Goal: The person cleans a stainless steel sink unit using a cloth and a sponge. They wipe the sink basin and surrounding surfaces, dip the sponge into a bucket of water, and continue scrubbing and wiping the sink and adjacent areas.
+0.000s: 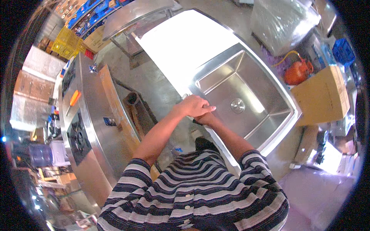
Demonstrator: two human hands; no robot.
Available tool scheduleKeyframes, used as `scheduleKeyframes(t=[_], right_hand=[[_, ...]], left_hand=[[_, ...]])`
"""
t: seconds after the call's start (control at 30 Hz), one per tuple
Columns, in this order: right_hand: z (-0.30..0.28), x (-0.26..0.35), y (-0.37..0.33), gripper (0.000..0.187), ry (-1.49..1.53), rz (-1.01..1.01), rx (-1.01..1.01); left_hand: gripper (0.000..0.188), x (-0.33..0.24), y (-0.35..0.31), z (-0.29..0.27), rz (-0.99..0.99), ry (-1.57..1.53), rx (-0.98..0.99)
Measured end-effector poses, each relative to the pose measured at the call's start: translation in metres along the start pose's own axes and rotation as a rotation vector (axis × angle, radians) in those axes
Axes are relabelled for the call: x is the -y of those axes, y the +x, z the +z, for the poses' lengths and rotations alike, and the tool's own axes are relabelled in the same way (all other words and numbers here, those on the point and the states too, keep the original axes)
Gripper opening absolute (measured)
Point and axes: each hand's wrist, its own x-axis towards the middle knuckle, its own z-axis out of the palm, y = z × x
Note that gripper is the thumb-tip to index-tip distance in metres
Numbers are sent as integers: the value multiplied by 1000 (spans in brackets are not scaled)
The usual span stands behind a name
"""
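Observation:
My left hand (pixel 194 106) and my right hand (pixel 207 117) meet at the near edge of a white-topped counter. The left one lies partly across the right, its thumb pointing toward the sink. Fingers of both curl downward at the edge, and what they hold is hidden. Beside the left knuckles shows a small pale, shiny bit too small to name. Just right of my hands is a stainless steel sink (pixel 227 102) with a round drain (pixel 237 105). The bright white counter top (pixel 185 46) stretches away beyond it.
On the left runs a steel stove counter (pixel 92 104) with black burners and an orange-handled tool (pixel 74 98). An orange gas cylinder (pixel 296 73) and a cardboard box (pixel 322 96) stand right of the sink. A steel table (pixel 135 17) is at the back.

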Motion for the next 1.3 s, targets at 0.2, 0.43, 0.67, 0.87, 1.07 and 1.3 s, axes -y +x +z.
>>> scheduleKeyframes(t=[0.2,0.43,0.67,0.87,1.07,1.3], right_hand=[[-20,39,-64,27,353,275,112],[-56,79,-170,25,482,605,195],[-42,67,-78,26,519,612,176],[-26,49,61,28,514,533,128],[-13,37,196,29,495,521,109],[8,21,363,32,473,399,-3]], left_hand=[[80,-29,10,27,116,81,264],[90,-98,9,77,316,-90,445],[90,-7,20,26,313,-138,392],[89,103,33,-46,285,-126,306],[90,220,52,-120,317,-85,282],[87,359,81,-207,316,-90,187]])
